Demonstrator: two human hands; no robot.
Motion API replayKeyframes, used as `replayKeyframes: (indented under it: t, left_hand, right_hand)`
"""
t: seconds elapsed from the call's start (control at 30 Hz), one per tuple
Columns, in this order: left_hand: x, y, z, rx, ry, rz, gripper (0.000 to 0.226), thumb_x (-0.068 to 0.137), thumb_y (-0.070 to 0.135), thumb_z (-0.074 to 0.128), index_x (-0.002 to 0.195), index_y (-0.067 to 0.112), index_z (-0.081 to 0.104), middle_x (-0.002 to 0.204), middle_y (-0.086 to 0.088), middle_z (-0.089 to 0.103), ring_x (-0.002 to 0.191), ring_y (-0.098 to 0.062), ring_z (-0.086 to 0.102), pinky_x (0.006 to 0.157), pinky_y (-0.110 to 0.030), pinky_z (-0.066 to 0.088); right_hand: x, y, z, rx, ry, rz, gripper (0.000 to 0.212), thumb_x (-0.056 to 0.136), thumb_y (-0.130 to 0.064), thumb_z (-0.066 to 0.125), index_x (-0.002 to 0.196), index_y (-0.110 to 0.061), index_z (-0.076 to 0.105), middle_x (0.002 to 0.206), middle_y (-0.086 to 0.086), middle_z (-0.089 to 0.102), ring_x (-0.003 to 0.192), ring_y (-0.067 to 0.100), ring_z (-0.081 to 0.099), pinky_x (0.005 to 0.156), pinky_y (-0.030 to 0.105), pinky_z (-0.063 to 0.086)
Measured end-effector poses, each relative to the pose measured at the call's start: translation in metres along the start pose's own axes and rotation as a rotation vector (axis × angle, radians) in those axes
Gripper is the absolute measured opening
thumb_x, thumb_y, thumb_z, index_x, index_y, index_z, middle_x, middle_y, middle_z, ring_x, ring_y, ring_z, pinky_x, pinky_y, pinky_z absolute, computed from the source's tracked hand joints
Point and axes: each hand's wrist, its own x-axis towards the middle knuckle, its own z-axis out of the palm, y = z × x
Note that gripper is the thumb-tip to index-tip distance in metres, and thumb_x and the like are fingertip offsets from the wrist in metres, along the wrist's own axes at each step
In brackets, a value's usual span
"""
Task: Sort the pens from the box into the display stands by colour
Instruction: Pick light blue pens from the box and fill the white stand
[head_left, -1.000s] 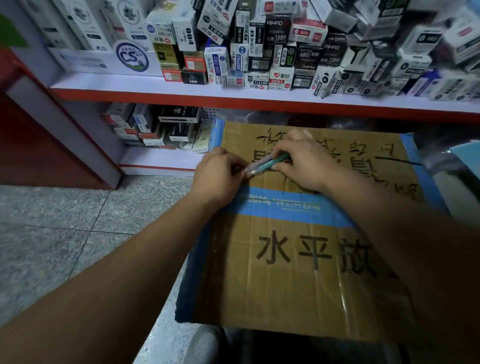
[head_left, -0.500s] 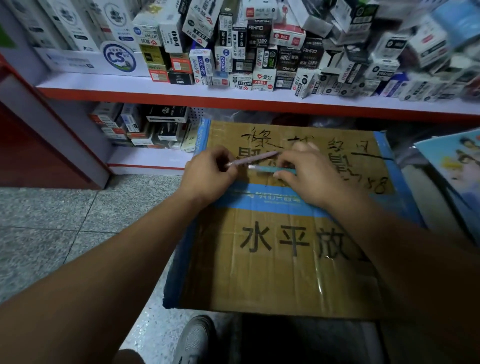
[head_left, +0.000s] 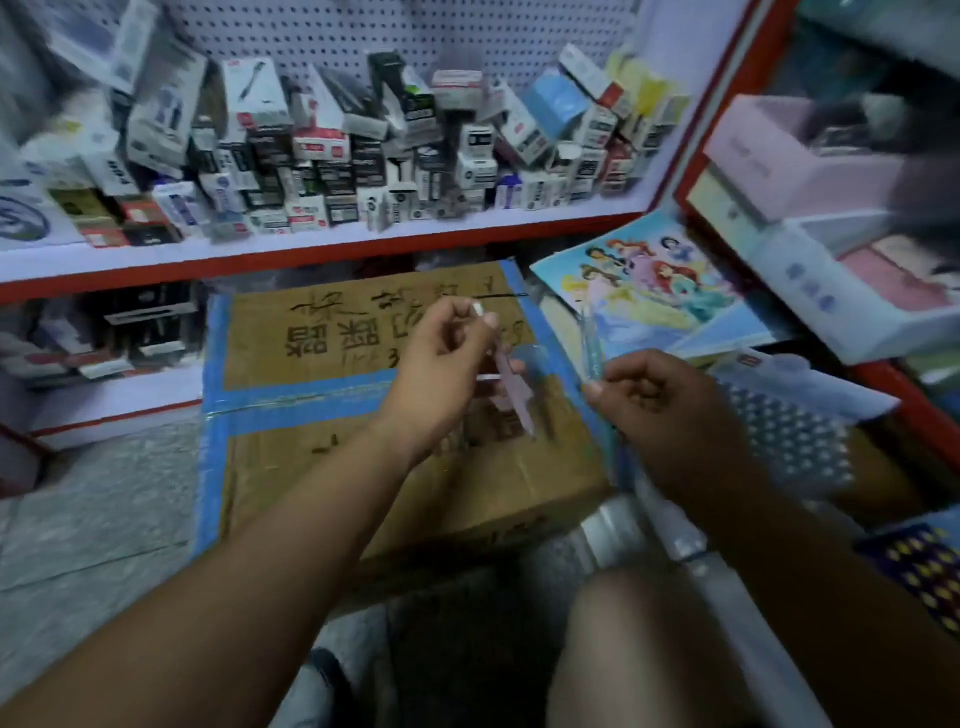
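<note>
My left hand (head_left: 447, 358) pinches a pink pen (head_left: 511, 387) that slants down to the right over the sealed cardboard box (head_left: 363, 364). My right hand (head_left: 660, 405) pinches a teal, partly see-through pen (head_left: 592, 343) that stands nearly upright above its fingers. The two hands are apart, raised over the box's right side. The frame is blurred by motion, so fine detail of the pens is lost. No display stand is clearly in view.
A shelf (head_left: 322, 244) packed with small stationery boxes runs behind. A cartoon picture book (head_left: 649, 286) and a pink box (head_left: 769, 156) sit on the right rack. A dotted plastic packet (head_left: 779, 421) lies right of the cardboard box; my knee (head_left: 639, 623) is below.
The hands have lifted off the box and moved right and apart, each with its own pen. The view has swung to the right, showing the right-hand rack.
</note>
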Motion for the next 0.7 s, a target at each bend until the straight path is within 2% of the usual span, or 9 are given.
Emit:
replayKeyframes:
  t: [0.17, 0.23, 0.3, 0.4, 0.43, 0.5, 0.57, 0.63, 0.7]
  left_hand:
    - [-0.033, -0.004, 0.107, -0.085, -0.148, -0.020, 0.009, 0.102, 0.007, 0.051, 0.110, 0.012, 0.052, 0.078, -0.004, 0.064, 0.088, -0.034, 0.072, 0.062, -0.031, 0.058]
    - [-0.050, -0.011, 0.144, -0.050, -0.209, -0.003, 0.018, 0.100, 0.003, 0.054, 0.110, 0.017, 0.055, 0.078, -0.008, 0.062, 0.089, -0.036, 0.071, 0.072, -0.036, 0.059]
    - [-0.068, -0.018, 0.175, -0.023, -0.252, 0.008, 0.022, 0.095, 0.002, 0.060, 0.108, 0.020, 0.059, 0.087, -0.023, 0.057, 0.088, -0.037, 0.067, 0.080, -0.046, 0.059]
    - [-0.085, -0.029, 0.206, 0.098, -0.301, 0.025, 0.025, 0.084, 0.026, 0.071, 0.107, 0.020, 0.063, 0.090, -0.022, 0.060, 0.088, -0.045, 0.065, 0.077, -0.059, 0.057]
    - [-0.087, -0.035, 0.213, 0.130, -0.312, 0.012, 0.032, 0.081, 0.031, 0.071, 0.107, 0.013, 0.063, 0.088, -0.020, 0.061, 0.084, -0.043, 0.064, 0.078, -0.056, 0.058]
    - [-0.089, -0.047, 0.223, 0.131, -0.313, 0.004, 0.027, 0.086, 0.020, 0.070, 0.093, -0.003, 0.058, 0.075, -0.016, 0.052, 0.069, -0.028, 0.054, 0.071, -0.039, 0.050]
    - [-0.089, -0.058, 0.228, 0.153, -0.274, -0.013, 0.021, 0.092, 0.006, 0.065, 0.083, -0.007, 0.052, 0.070, -0.012, 0.040, 0.067, -0.019, 0.040, 0.066, -0.032, 0.037]
    - [-0.089, -0.069, 0.232, 0.150, -0.221, -0.048, 0.020, 0.092, 0.009, 0.064, 0.086, -0.006, 0.053, 0.072, -0.013, 0.041, 0.070, -0.019, 0.041, 0.069, -0.034, 0.040]
    - [-0.089, -0.079, 0.235, 0.149, -0.172, -0.077, 0.020, 0.092, 0.014, 0.065, 0.090, -0.004, 0.055, 0.073, -0.012, 0.042, 0.073, -0.019, 0.045, 0.077, -0.040, 0.048]
  right_hand:
    - [-0.079, 0.019, -0.093, 0.016, 0.212, 0.162, 0.019, 0.085, -0.010, 0.074, 0.074, -0.023, 0.066, 0.063, -0.008, 0.065, 0.058, 0.003, 0.057, 0.060, 0.024, 0.048]
    - [-0.113, 0.029, -0.124, -0.023, 0.302, 0.196, 0.021, 0.085, -0.010, 0.076, 0.077, -0.026, 0.065, 0.067, -0.010, 0.068, 0.063, -0.004, 0.061, 0.064, 0.015, 0.048]
    - [-0.142, 0.039, -0.149, -0.096, 0.374, 0.227, 0.026, 0.085, -0.008, 0.075, 0.078, -0.028, 0.061, 0.068, -0.014, 0.066, 0.066, -0.011, 0.061, 0.064, 0.008, 0.046]
    - [-0.174, 0.061, -0.176, -0.173, 0.428, 0.282, 0.029, 0.086, -0.010, 0.075, 0.089, -0.032, 0.055, 0.072, -0.019, 0.068, 0.068, -0.006, 0.064, 0.068, 0.032, 0.053]
    - [-0.180, 0.067, -0.181, -0.161, 0.426, 0.304, 0.032, 0.086, -0.011, 0.075, 0.100, -0.031, 0.054, 0.078, -0.018, 0.070, 0.070, 0.000, 0.067, 0.067, 0.041, 0.056]
    - [-0.181, 0.077, -0.189, -0.093, 0.419, 0.305, 0.058, 0.087, -0.010, 0.074, 0.130, -0.033, 0.043, 0.085, -0.003, 0.073, 0.075, 0.016, 0.072, 0.066, 0.052, 0.059]
    - [-0.172, 0.081, -0.194, -0.087, 0.430, 0.258, 0.073, 0.087, -0.011, 0.074, 0.139, -0.044, 0.034, 0.083, 0.006, 0.071, 0.074, 0.028, 0.071, 0.064, 0.052, 0.059]
    - [-0.156, 0.086, -0.198, -0.158, 0.434, 0.207, 0.064, 0.088, -0.014, 0.071, 0.136, -0.041, 0.039, 0.083, 0.005, 0.068, 0.072, 0.025, 0.070, 0.062, 0.045, 0.058]
    - [-0.134, 0.090, -0.200, -0.254, 0.418, 0.178, 0.045, 0.090, -0.013, 0.066, 0.129, -0.026, 0.048, 0.092, 0.005, 0.066, 0.072, 0.016, 0.067, 0.064, 0.038, 0.057]
